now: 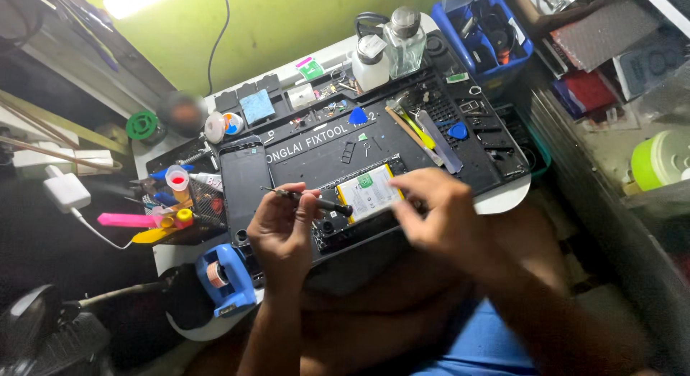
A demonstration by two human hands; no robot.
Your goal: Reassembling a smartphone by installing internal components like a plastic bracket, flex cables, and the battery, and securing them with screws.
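The opened phone (359,203) lay on the near edge of the black repair mat (316,157), back cover off, its white battery (368,191) with a small green label exposed. My left hand (282,229) was closed around a thin dark screwdriver (309,198), held nearly level with its tip pointing right toward the phone's lower end beside the battery. My right hand (438,211) rested on the phone's right side, fingers curled down over the frame; whether they pinched anything small I could not tell, as the hand was blurred.

I judged the phone light but delicate: a stiff frame, a soft battery pouch that should not be pricked or bent, and fine parts around it. The safest hold looked to be the outer frame edges, never the battery face.

Just left of it a separated dark phone panel (244,176) lay flat on the mat. Farther back sat blue triangular picks (358,117), a grey metal spudger (438,140) and two clear liquid bottles (392,45). At the mat's left stood a cluster of coloured tools (169,218), and a blue tape dispenser (226,275) lay near my left wrist.
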